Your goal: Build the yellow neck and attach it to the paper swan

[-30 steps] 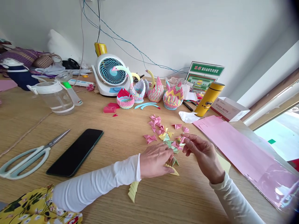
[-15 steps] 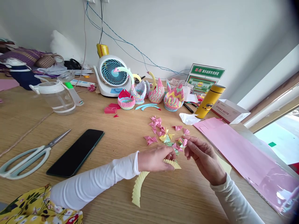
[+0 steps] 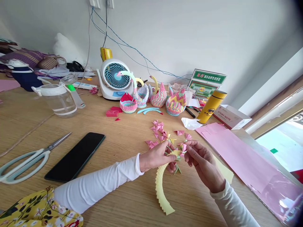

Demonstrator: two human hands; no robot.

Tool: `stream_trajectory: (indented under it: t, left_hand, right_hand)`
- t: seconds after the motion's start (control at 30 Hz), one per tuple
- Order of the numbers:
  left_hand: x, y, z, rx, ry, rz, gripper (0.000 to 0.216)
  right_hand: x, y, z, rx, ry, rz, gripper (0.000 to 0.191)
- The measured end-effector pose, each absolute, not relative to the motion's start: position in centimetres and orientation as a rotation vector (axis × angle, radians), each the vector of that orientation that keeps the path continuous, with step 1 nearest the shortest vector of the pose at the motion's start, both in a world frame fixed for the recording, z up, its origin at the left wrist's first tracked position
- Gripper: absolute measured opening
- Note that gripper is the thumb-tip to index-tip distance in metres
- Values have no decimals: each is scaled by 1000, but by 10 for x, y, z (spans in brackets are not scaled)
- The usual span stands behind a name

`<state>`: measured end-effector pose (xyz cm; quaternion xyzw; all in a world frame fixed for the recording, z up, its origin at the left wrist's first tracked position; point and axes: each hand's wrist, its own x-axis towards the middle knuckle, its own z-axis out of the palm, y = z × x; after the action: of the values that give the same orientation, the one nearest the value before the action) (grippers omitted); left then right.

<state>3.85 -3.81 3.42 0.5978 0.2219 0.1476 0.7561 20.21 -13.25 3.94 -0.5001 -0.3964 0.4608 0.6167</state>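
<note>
My left hand (image 3: 155, 157) grips the upper end of a long curved yellow chain of folded paper pieces (image 3: 161, 187), lifted so its tail hangs toward me over the wooden table (image 3: 113, 201). My right hand (image 3: 201, 159) pinches a small pink folded paper piece (image 3: 184, 147) right at the chain's top end. A scatter of pink, yellow and green folded triangles (image 3: 161, 134) lies just beyond both hands.
Scissors (image 3: 26, 159) and a black phone (image 3: 75, 156) lie at the left. Pink paper sheets (image 3: 239, 151) and a yellow note (image 3: 223, 171) are at the right. Paper swans (image 3: 151, 96), a fan (image 3: 113, 77), a jug (image 3: 56, 99), a yellow flask (image 3: 211, 106) and a sticky-note box (image 3: 230, 116) stand behind.
My left hand has lifted the yellow chain off the table and swung it round, so it now hangs in a long arc. My right hand brought the pink piece to its top.
</note>
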Motion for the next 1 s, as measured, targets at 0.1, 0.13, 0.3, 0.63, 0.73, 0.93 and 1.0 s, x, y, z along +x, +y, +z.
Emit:
stream_trajectory:
  t: [0.1,0.13,0.3,0.63,0.73,0.93,1.0]
  left_hand:
    - [39,-37,34,1328,484,369,35]
    - [39,-36,35,1328,483,378,37]
    - [38,-35,50,1034,438,374,32]
    - [39,-48,60,843,313,399,29]
    - [38,-52,60,912,326,428,29]
    - [40,-50,56,1006,379,430,39]
    - [41,-49,54,1006,405,463,41]
  right_hand:
    - [201,-132,40,-1169,-902,1045,24]
    - [201,-131,40,-1170,-894,1044,25]
    - [201,-130,37,-1130,-787,1104,24]
    - [188,-127,37,-882,-489,1415,21]
    - [187,-126,38,-800,-411,1488,20]
    - [187,-125,38,-755,-313,1576,18]
    - [182,-127,40,-830,-397,1513,20]
